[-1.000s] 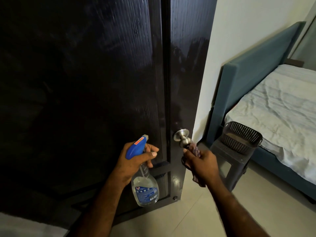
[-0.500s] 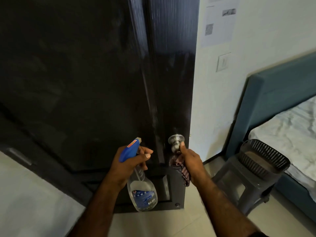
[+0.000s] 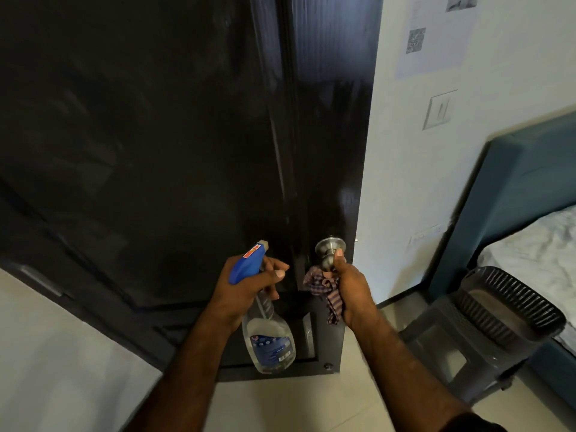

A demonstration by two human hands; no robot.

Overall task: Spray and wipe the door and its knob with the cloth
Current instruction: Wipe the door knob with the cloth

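Knob point(image 3: 329, 248) under right hand point(image 3: 352, 288) (cloth point(image 3: 324, 286) too)

A home bedroom: a bed point(image 3: 536, 244) with padded headboard point(image 3: 514, 188) beside the door point(image 3: 156, 151).

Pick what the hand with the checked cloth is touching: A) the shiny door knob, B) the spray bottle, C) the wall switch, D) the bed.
A: the right hand holds the checked cloth and its thumb rests on the shiny door knob.
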